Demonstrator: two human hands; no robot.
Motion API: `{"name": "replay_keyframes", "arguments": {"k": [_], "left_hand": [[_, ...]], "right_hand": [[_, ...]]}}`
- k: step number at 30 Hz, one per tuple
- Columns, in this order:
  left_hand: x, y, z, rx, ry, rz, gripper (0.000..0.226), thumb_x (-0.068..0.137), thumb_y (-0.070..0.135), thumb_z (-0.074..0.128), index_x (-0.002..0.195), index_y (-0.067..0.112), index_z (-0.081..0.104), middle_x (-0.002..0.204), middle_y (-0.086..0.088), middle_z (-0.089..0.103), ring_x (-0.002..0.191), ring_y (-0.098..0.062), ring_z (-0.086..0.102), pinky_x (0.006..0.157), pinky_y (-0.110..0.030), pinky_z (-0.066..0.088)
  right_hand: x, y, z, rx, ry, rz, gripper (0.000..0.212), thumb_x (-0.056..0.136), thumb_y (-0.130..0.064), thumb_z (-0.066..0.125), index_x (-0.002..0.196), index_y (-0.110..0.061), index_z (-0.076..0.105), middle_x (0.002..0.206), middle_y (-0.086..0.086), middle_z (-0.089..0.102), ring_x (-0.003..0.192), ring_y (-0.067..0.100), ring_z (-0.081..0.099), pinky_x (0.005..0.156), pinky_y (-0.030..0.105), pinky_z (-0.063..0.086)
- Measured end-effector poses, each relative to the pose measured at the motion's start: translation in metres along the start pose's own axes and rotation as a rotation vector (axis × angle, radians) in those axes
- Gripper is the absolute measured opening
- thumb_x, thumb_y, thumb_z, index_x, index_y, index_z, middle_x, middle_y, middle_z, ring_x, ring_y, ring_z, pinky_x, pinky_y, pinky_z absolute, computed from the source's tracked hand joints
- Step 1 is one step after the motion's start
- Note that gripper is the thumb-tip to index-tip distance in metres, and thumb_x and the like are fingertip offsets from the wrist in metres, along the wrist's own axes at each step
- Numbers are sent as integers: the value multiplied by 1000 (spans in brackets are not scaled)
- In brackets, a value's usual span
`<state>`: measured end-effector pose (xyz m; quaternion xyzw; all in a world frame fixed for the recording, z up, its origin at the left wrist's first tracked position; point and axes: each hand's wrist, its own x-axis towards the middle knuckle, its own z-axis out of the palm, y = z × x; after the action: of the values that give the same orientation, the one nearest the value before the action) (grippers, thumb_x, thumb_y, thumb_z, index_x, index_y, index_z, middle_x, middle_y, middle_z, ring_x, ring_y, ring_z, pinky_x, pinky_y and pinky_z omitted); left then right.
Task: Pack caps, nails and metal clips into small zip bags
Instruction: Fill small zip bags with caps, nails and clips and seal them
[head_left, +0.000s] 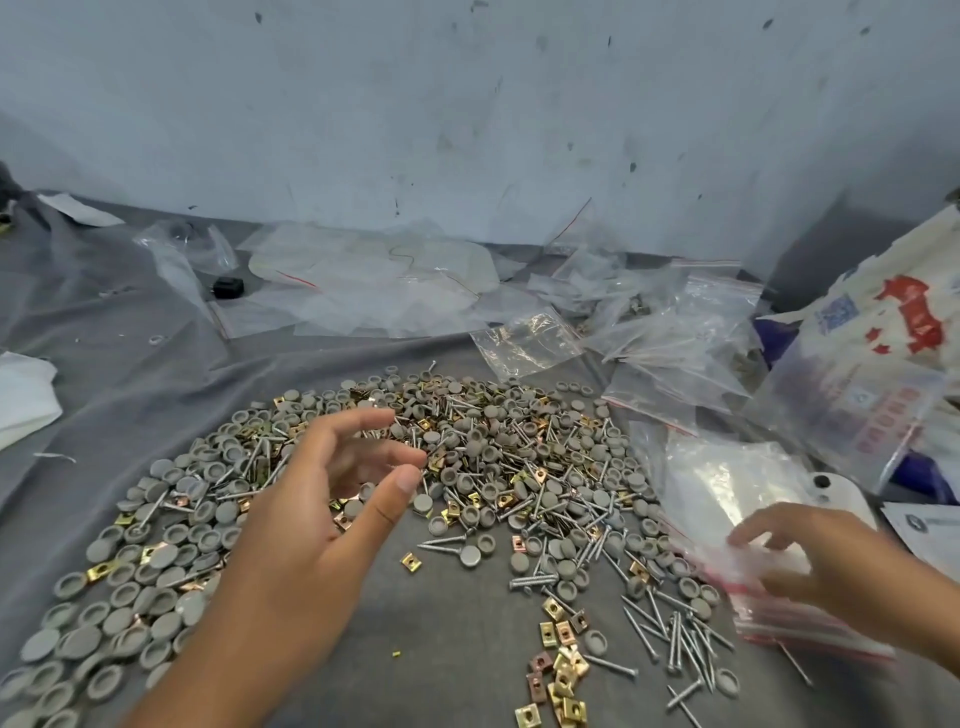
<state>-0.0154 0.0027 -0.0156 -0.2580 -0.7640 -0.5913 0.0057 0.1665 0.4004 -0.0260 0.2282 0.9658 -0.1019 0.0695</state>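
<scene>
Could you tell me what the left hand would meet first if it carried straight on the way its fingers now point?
Probably the mixed heap of caps, nails and clips just beyond the left hand, though its height above it is unclear.

Grey cloth (447, 654); caps (124, 618), nails (675, 639), clips (561, 675)

Grey cloth-covered tabletop (457, 649) below a scuffed pale wall (467, 104). Across the middle, a broad mixed heap of grey round caps (119, 613), silver nails (675, 639) and brass-coloured metal clips (563, 670). Left hand (322, 499) raised above the heap, fingers loosely spread, holding nothing. Right hand (821, 561) resting fingertips on a stack of small zip bags (769, 587) with red seal strips. Farther back, loose clear bags (374, 280); at far right, a printed sack (883, 332).
</scene>
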Motion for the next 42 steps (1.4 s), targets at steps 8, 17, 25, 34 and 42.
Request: {"name": "replay_keyframes", "arguments": {"k": [8,17,25,34,42], "left_hand": [[-3,5,14,-10,-68,24,26,91,60,61,114,50,55,108,24,71,104,4,65,71,-27,51],[-13,16,33,-168,-153,-25,30,79,61,67,101,41,68,93,11,73,83,-7,68,69,-25,53],[-8,5,11,-51,-72,-93,17,75,50,69,86,38,74,74,9,74,66,-12,67,62,-28,52],[-10,8,18,86,43,-102,21,77,20,82,80,38,72,67,15,73,60,0,67,57,-14,47],[-11,5,19,203,89,-26,23,72,18,87,79,30,69,69,18,71,67,-3,68,62,-16,48]], "right_hand": [[-18,-62,-42,508,371,-63,24,82,-62,52,89,-56,74,99,-33,68,97,-1,64,84,32,50],[-4,-239,7,1151,202,-386,24,89,-43,61,104,-30,76,97,-7,77,92,10,72,82,35,58],[3,-251,38,1399,198,-338,17,77,-38,73,88,-25,75,78,-5,73,74,2,67,68,13,50],[0,-268,58,1573,88,-329,21,83,-30,79,96,-15,72,87,1,78,77,3,72,65,12,51],[2,-265,56,1461,115,-252,12,91,-30,69,93,-38,78,84,-6,76,76,3,66,68,21,51]]}}
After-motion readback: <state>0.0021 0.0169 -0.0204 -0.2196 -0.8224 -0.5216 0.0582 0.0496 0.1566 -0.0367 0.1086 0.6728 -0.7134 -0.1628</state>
